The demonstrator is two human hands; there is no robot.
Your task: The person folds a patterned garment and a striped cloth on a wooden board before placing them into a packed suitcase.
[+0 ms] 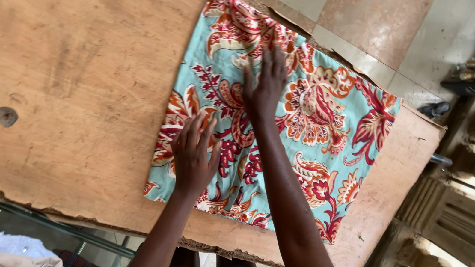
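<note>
A folded cloth point(287, 121), turquoise with red and orange flower patterns, lies flat on the right half of a worn wooden table point(76, 71), its far edge close to the table's far rim. Both hands rest palm-down on it with nothing pinched in either grip. The left hand point(193, 157) lies on the near left part of the cloth, fingers spread flat. The right hand point(265, 85) reaches farther, pressing near the cloth's middle toward its far edge, fingers extended and slightly apart. The two hands are near each other but not touching. A dark knot hole point(7, 117) marks the table's left side. Bundled clothes point(12, 248) sit below the near left edge.
</note>
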